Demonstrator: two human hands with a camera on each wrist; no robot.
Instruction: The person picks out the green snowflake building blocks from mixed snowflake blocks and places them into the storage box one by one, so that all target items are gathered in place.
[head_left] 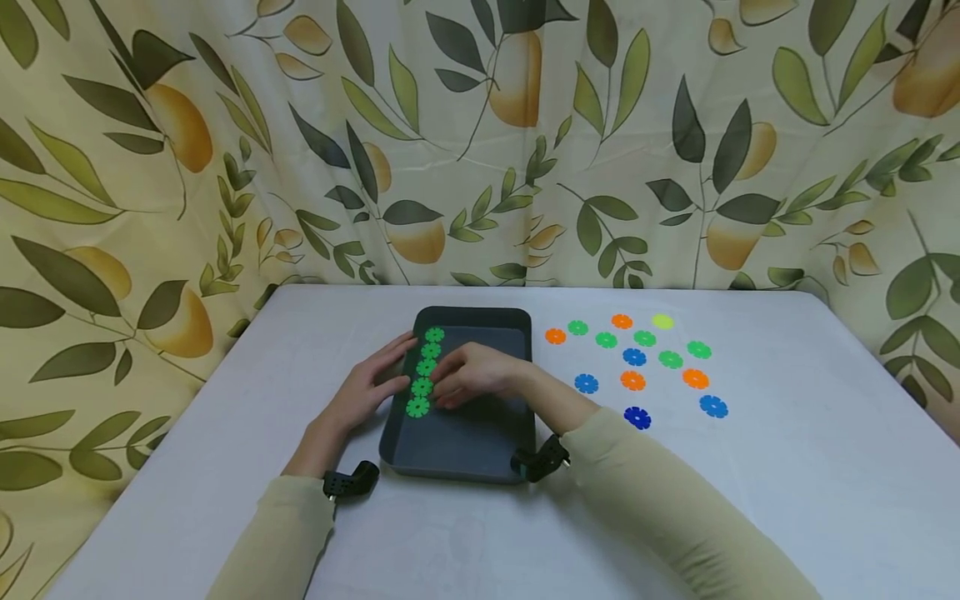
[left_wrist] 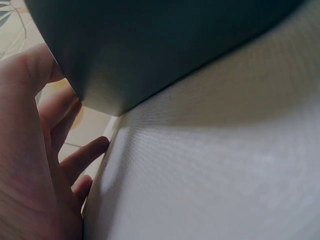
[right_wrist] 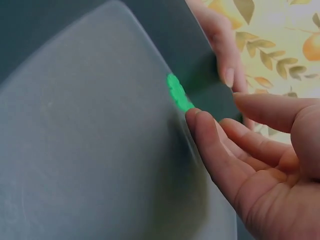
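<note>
A dark grey rectangular tray (head_left: 468,446) lies on the white table. Down its left side runs a column of several green notched plastic discs (head_left: 417,407). My left hand (head_left: 360,393) rests against the tray's outer left wall, its fingers extended along it. In the left wrist view, the left hand (left_wrist: 30,135) has its fingers spread beside the dark tray wall (left_wrist: 130,50). My right hand (head_left: 478,373) reaches inside the tray over the column. The right wrist view shows its fingertips (right_wrist: 205,127) touching a green disc (right_wrist: 177,92), with the thumb held apart.
Right of the tray are scattered more discs: orange (head_left: 633,381), green (head_left: 671,359), blue (head_left: 587,383), dark blue (head_left: 637,417) and yellow (head_left: 663,322). A leaf-and-fruit patterned curtain (head_left: 480,183) hangs behind the table (head_left: 420,542). Black wrist cameras (head_left: 351,482) sit on both wrists.
</note>
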